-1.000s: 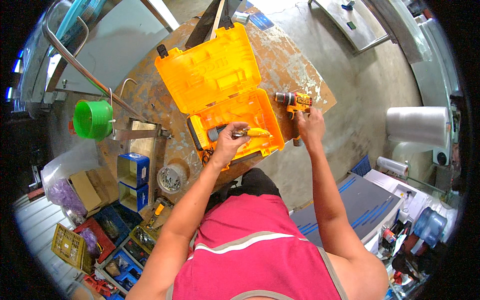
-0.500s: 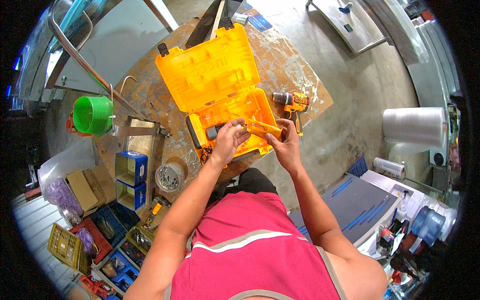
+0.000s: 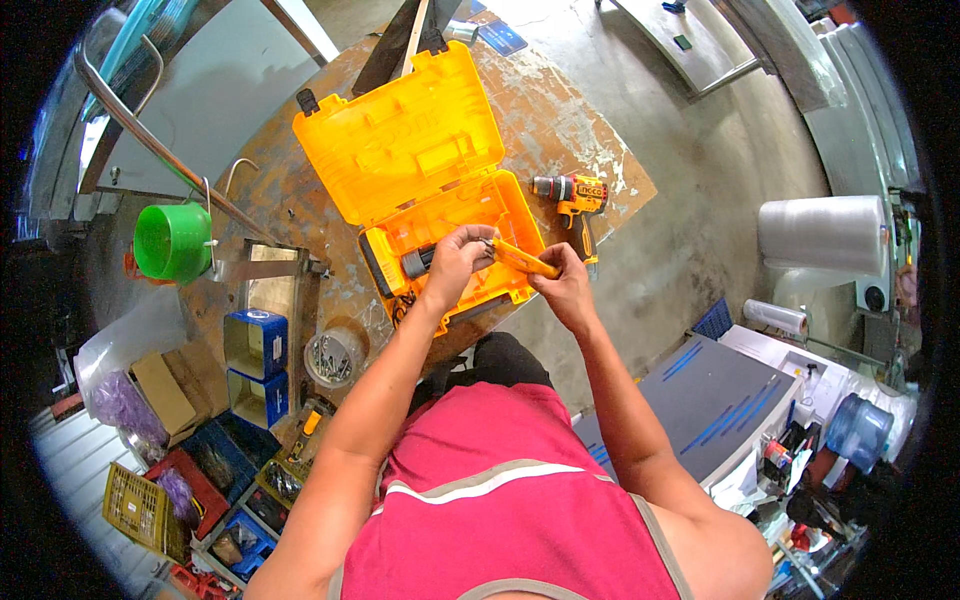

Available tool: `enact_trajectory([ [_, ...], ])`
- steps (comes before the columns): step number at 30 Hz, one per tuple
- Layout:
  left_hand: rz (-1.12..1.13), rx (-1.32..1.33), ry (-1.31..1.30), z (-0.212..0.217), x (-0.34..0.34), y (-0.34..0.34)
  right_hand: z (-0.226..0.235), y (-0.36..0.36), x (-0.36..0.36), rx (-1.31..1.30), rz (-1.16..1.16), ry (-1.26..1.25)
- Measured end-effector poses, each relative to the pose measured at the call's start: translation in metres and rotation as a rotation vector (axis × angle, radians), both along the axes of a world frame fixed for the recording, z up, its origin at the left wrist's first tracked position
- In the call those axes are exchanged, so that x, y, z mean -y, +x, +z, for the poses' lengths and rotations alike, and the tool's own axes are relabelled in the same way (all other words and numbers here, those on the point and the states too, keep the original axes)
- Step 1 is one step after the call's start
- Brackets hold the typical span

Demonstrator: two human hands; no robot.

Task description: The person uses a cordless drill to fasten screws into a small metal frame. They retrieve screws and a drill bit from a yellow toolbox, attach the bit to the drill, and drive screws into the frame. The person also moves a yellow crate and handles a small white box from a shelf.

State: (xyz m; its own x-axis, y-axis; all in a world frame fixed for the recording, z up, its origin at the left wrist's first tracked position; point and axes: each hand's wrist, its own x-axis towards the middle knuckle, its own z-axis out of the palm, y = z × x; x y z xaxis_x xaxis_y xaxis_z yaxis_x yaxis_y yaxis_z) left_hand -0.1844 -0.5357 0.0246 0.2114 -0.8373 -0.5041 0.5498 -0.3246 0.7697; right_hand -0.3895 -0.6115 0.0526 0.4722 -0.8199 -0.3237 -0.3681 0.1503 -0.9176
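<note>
My right hand (image 3: 566, 290) grips one end of a flat yellow holder (image 3: 527, 261), thumb and fingers pressed on it. At the holder's other end my left hand (image 3: 457, 268) is closed in a pinch, with a small dark piece just showing by its fingertips. Both hands are over the near half of an opened yellow tool case (image 3: 400, 140), whose lid leans back away from me. Inside the case, left of my left hand, lies a black cylindrical part (image 3: 415, 262). A yellow and black cordless drill (image 3: 578, 195) lies on the table, right of the case.
The case rests on a worn brown table (image 3: 620, 150). Left of it are a green bucket (image 3: 173, 242) on a hook, blue boxes (image 3: 257, 340) and a clear tub of screws (image 3: 333, 357). To the right stand a dark-topped bench (image 3: 715, 400) and a plastic-wrap roll (image 3: 822, 235).
The yellow holder has turned in my right hand and now shows more of its edge. My left fingers stay at its left end. The whole view has shifted slightly.
</note>
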Motion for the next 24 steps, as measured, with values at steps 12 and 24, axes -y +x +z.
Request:
enact_trajectory([
  [12, -0.057, 0.091, -0.093, 0.067, -0.011, 0.004, -0.002, -0.011, -0.007, 0.339, 0.050, 0.449],
  [24, -0.057, 0.223, 0.010, 0.076, -0.022, 0.004, 0.002, -0.002, -0.008, 0.341, 0.090, 0.326],
])
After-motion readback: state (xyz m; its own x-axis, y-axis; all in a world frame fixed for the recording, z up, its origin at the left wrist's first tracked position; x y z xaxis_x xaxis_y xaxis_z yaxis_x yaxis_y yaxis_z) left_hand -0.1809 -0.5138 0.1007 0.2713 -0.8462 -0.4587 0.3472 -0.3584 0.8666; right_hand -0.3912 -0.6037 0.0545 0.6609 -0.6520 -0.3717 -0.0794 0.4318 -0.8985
